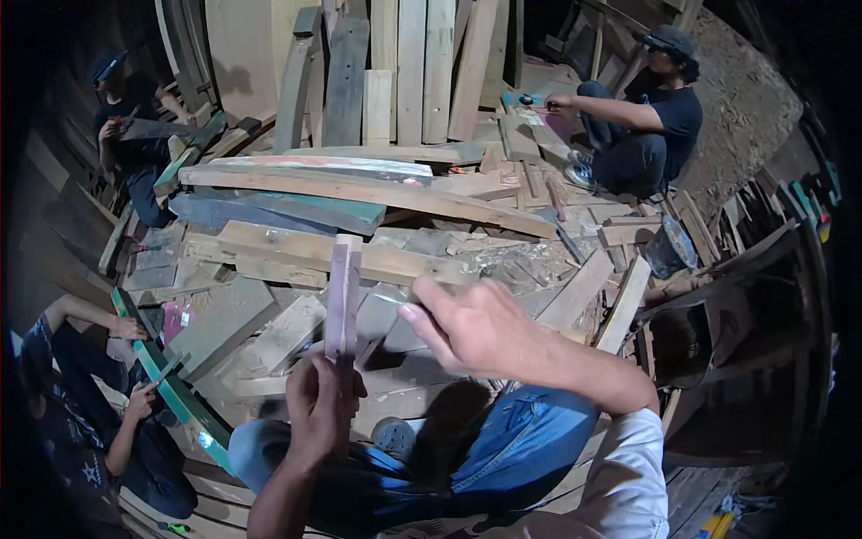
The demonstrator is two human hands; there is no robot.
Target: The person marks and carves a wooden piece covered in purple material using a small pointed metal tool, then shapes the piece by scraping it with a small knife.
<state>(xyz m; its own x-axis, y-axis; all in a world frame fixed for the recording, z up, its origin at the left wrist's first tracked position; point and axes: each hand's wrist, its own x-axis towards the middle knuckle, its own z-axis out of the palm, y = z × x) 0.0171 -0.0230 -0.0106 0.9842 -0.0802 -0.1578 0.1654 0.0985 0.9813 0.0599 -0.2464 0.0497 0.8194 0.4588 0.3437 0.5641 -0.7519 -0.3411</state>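
My left hand [323, 404] is closed around the lower end of a narrow wooden block [344, 292], which stands upright in front of me. The block's top shows pale bare wood, while its sides look purplish grey. To the right of it, my right hand [485, 328] is closed with thumb and forefinger pinched together. A thin, pale, blurred thing sticks out of that pinch toward the block; its kind cannot be made out. The right hand itself does not touch the block. Both hands are above my knees in blue jeans [525, 440].
Long planks [377, 196] and a thick beam [305, 251] lie piled ahead, with boards [409, 72] leaning upright behind. One person [664, 117] sits far right, another [135, 135] far left. A third person at near left handles a green plank [175, 386]. A dark bucket [669, 247] stands right.
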